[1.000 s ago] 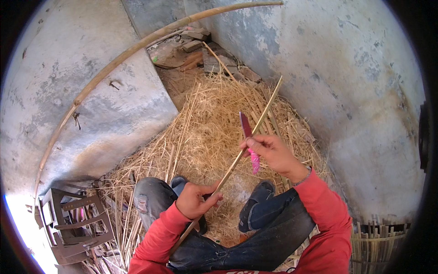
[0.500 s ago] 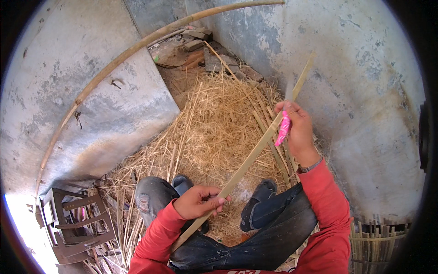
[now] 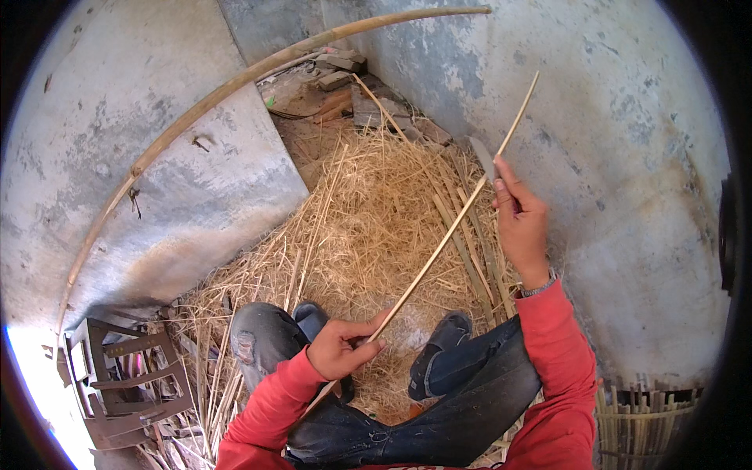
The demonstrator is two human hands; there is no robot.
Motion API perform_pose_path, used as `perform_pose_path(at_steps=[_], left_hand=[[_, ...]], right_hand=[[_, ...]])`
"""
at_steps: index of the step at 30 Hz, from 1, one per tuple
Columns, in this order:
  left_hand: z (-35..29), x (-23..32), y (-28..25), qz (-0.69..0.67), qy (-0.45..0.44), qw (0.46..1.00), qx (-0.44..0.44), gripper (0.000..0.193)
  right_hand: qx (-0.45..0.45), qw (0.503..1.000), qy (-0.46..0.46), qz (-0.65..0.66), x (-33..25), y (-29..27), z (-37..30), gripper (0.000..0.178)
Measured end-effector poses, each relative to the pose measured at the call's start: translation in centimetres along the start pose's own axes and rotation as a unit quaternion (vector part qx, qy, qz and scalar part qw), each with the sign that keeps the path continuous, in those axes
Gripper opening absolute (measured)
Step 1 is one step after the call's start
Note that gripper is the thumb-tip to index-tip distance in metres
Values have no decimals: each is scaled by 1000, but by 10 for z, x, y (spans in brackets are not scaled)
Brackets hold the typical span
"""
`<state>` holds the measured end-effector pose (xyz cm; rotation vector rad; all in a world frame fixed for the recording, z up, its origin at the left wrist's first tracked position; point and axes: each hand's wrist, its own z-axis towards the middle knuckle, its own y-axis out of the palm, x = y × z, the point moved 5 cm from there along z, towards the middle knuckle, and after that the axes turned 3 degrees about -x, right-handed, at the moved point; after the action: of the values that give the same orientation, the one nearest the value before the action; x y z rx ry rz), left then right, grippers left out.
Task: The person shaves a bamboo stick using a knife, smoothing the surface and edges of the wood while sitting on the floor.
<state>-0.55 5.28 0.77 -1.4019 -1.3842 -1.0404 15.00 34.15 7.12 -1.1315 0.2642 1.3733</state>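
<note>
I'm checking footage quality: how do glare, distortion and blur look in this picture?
Head view: glare washes out the lower-left edge beside the brown frame; head view: the long pole looks bowed, perhaps partly from the fisheye; head view: the thin strip looks fairly sharp, the grey blade less distinct.

Open air left of the strip (image 3: 429,258), over the straw (image 3: 352,211); wall (image 3: 634,227) blocks the right, pole (image 3: 193,114) arches across upper left

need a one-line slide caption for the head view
Left hand grips a pale strip; right hand holds a knife; shavings lie below.
</note>
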Motion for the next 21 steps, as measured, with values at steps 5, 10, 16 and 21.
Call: perform_pose_path(at_steps=[5, 10, 16, 21], left_hand=[[3, -4, -2, 83, 75, 992, 59, 53], [2, -6, -6, 15, 69, 992, 105, 54], [3, -11, -12, -97, 25, 992, 74, 59], [3, -12, -10, -170, 17, 985, 31, 63]], right_hand=[[-74, 983, -147, -81, -29, 22, -20, 50], [-189, 952, -222, -90, -74, 58, -73, 52], [-65, 990, -126, -3, -76, 43, -45, 41], [-38, 996, 17, 74, -34, 23, -12, 32]])
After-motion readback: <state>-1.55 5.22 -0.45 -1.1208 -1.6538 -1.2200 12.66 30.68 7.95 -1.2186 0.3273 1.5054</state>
